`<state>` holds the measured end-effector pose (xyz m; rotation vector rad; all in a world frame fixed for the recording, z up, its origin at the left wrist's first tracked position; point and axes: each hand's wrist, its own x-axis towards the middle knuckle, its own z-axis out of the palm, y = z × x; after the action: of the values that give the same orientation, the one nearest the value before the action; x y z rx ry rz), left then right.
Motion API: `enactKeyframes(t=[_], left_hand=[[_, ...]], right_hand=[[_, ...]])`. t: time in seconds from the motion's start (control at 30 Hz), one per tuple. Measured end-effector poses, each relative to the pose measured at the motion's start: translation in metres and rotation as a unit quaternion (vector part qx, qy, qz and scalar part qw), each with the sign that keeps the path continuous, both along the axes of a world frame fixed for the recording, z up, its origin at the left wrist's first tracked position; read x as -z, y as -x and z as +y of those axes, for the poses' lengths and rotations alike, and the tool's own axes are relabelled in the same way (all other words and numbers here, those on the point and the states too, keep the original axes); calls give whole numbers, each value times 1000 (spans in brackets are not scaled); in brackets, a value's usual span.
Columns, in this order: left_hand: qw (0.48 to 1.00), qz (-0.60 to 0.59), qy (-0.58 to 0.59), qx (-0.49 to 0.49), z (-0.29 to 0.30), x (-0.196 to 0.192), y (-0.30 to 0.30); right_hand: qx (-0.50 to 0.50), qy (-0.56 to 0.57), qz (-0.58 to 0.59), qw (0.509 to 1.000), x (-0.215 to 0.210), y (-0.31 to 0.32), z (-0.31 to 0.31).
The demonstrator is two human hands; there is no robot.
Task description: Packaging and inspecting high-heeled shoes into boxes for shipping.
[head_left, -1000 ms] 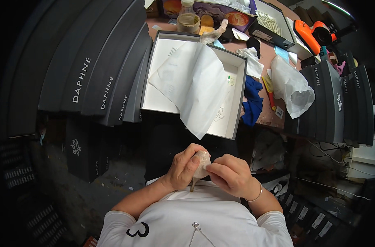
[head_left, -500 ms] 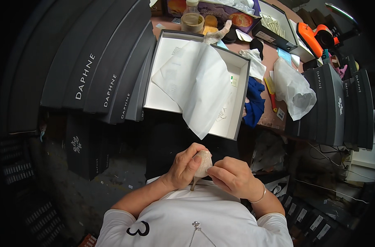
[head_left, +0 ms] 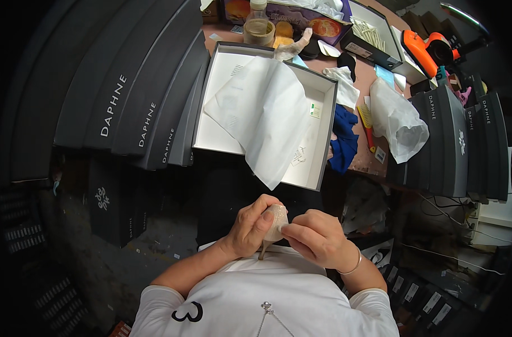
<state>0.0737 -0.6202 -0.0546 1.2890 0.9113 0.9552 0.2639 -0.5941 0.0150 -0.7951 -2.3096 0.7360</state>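
Close to my waist, my left hand (head_left: 248, 229) is wrapped round a pale beige, speckled high-heeled shoe (head_left: 276, 222). Its thin heel points down toward my white shirt, while the front of the shoe is hidden in my grip. My right hand (head_left: 319, 238) is closed too, its fingertips pinching at the shoe's right edge. Whether something small sits between those fingertips, I cannot tell. Beyond my hands, an open shoe box (head_left: 328, 123) with a white inside rests at the table's front edge. A sheet of white tissue paper (head_left: 270, 106) lies across it and hangs over its near side.
Dark shoe boxes (head_left: 149, 84) are stacked on the left, and more (head_left: 447, 135) stand on the right. Right of the open box lie a blue cloth (head_left: 344, 140), a brush with a red and yellow handle (head_left: 366, 126) and a white bag (head_left: 399, 121). An orange tool (head_left: 420, 53) sits farther back.
The view has shifted slightly, so the table's things appear a little to the left. The shoe is turned slightly between my hands; both keep their hold.
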Motion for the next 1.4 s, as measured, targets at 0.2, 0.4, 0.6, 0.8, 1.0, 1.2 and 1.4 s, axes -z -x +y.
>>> enactKeyframes(t=[0.2, 0.4, 0.6, 0.8, 1.0, 1.2, 1.4], left_hand=[[1000, 12, -6, -10, -1, 3, 2], [1000, 11, -11, -4, -1, 1, 1], [1000, 6, -12, -10, 2, 3, 1], [1000, -1, -10, -25, 1, 1, 0], [1000, -5, 5, -9, -1, 6, 0], [1000, 0, -4, -12, 0, 2, 2], [1000, 22, -18, -10, 0, 2, 1]], right_hand=[[-21, 15, -26, 999, 3, -4, 0], [-30, -14, -18, 999, -2, 2, 5], [-26, -8, -31, 999, 1, -7, 4], [-45, -17, -59, 997, 1, -3, 9], [5, 25, -13, 1000, -4, -12, 6], [16, 38, 40, 998, 2, 0, 4], [-36, 15, -19, 999, 2, -1, 5]])
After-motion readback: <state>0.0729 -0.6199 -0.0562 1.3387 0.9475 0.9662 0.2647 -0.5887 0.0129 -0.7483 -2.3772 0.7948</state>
